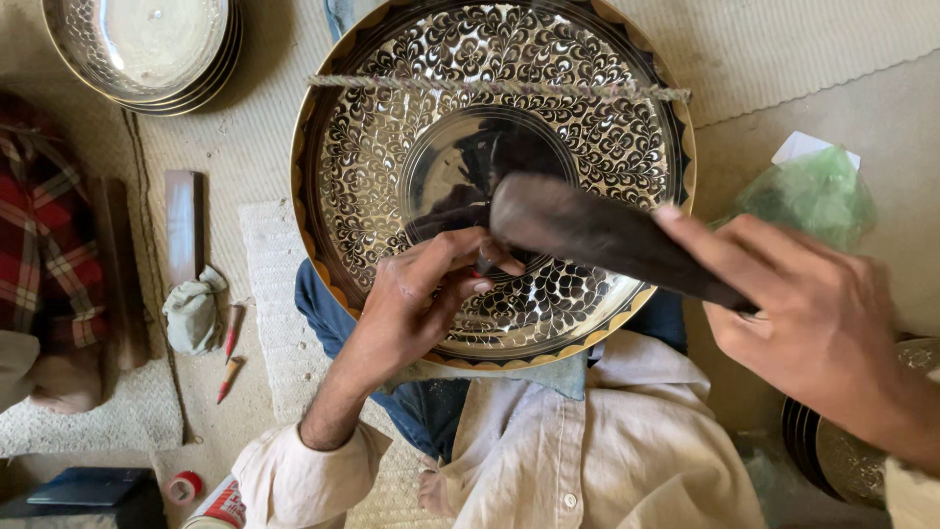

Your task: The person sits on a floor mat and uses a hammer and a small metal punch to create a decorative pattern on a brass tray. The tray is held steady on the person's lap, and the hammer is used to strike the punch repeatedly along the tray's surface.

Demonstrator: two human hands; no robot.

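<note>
A large round metal tray (392, 147) with a dense black floral engraving and a plain shiny centre rests tilted on my lap. A twisted cord (490, 88) crosses its upper part. My left hand (421, 294) pinches a small dark chisel (485, 261) upright against the engraved band near the tray's lower middle. My right hand (803, 313) grips a dark wooden mallet (597, 235), whose blunt head hovers just above the chisel's top.
A stack of similar metal plates (147, 49) sits at the top left, and more plates (842, 451) at the lower right. On the woven mat lie a wooden block (183, 225), a cloth bundle (193, 313), two red-tipped tools (231, 353), a green plastic bag (808, 191) and a red checked cloth (44, 235).
</note>
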